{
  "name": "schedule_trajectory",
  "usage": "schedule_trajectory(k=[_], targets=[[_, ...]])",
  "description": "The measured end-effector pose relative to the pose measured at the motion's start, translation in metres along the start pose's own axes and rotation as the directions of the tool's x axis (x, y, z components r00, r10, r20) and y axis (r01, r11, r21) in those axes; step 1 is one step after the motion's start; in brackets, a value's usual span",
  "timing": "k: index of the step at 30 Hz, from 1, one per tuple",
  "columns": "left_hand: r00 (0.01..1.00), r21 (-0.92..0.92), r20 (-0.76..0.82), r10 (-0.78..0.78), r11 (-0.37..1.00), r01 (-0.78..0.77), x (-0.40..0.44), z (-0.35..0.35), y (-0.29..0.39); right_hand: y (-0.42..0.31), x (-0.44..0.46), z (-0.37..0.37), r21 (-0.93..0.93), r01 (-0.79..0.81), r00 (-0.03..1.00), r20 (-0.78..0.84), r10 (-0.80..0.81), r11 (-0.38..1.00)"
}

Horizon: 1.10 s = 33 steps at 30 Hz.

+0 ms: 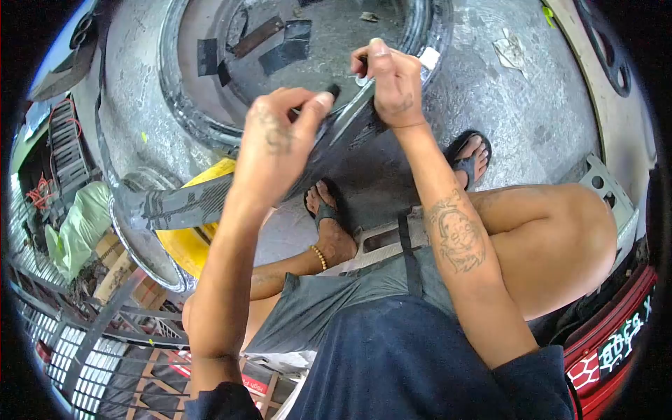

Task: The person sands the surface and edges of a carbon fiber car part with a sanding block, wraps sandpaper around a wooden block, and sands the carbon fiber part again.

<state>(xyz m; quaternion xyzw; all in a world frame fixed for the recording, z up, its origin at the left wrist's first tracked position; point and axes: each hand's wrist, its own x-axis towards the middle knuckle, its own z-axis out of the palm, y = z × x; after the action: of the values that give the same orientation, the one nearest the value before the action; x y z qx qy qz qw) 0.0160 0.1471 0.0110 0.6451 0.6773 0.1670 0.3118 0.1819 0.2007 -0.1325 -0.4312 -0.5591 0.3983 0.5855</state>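
A long black rubber strip (pixel 189 203), with a worn, cracked surface, runs from the left and rises between my hands. My left hand (pixel 276 136) is closed, thumb against fingers, with a dark bit of the rubber showing past its fingertips. Higher and to the right, my right hand (pixel 395 84) is closed in a pinch at the upper end of the strip, thumb on top. A pale grey edge of the strip leads up to it. Something small and white shows beside these fingers, too small to name. Behind the strip, a large dark ring (pixel 171 77) like a tyre lies on the floor.
Black patches (pixel 287 56) lie inside the ring. A yellow round object (pixel 178 248) sits at the left, near a pale green bag (pixel 80 227). A metal rack (pixel 91 371) stands lower left. A red object (pixel 609 364) with white lettering is at the lower right.
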Motion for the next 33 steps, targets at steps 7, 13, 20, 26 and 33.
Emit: schedule_trajectory(k=[7, 13, 20, 26, 33], targets=[[0.994, 0.017, 0.098, -0.050, 0.999, 0.049, -0.023, -0.025, 0.006, -0.001, -0.001, 0.001, -0.020, -0.012, 1.000, 0.020, 0.013, 1.000], [0.987, -0.042, 0.093, -0.130, 0.990, 0.134, -0.045, -0.029, 0.020, 0.002, -0.001, 0.001, -0.015, 0.019, 0.999, 0.026, -0.019, 1.000], [0.998, 0.067, 0.069, 0.006, 0.998, -0.010, -0.023, -0.021, 0.016, 0.000, 0.001, 0.004, 0.000, 0.006, 1.000, 0.007, -0.006, 1.000], [0.981, 0.051, 0.000, 0.193, 0.980, -0.193, 0.000, 0.013, 0.001, -0.007, -0.002, -0.004, -0.069, -0.034, 0.995, 0.090, 0.040, 0.997], [0.990, -0.048, 0.037, -0.138, 0.989, 0.139, -0.020, -0.041, 0.000, -0.004, 0.001, -0.002, -0.014, 0.004, 0.999, 0.054, -0.004, 1.000]])
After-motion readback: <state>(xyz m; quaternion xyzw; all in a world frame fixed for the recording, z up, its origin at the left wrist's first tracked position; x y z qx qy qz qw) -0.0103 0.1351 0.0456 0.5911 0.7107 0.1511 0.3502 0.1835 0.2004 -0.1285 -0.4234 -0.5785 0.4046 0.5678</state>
